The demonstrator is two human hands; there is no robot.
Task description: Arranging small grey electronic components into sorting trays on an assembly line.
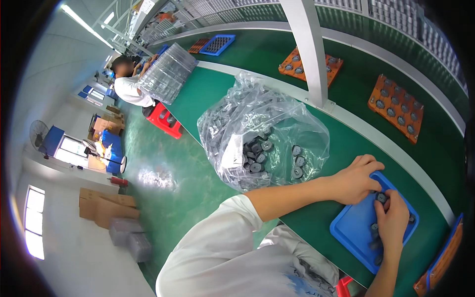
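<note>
Grey part (381, 197), small, squat, roundish: one item, over the blue tray (352, 222), at the fingertips of the right hand (393, 215). Right hand: thumb and fingers clamped on this part. Left hand (354, 183): just beside, fingers bent over the tray's rim; whether they are together or touch the part, cannot tell. Handling, as judged: a light pinch at the part's rim would leave its face open to view; the left hand serves best close by, as steady support, with the pinch kept low over the tray. Pointing: face seemingly turned up toward the head; body too squat to show a sure long axis. Tray: set askew, one corner toward the person; longer side uncertain under the lens's bend. Loose parts (374, 228), dark: in the tray, beside and nearer than the right fingertips. Clear bag (302, 126), holding more such parts: left of and beyond the left hand, on the green counter (316, 218). Orange boards (397, 106), with round parts: beyond both hands.
</note>
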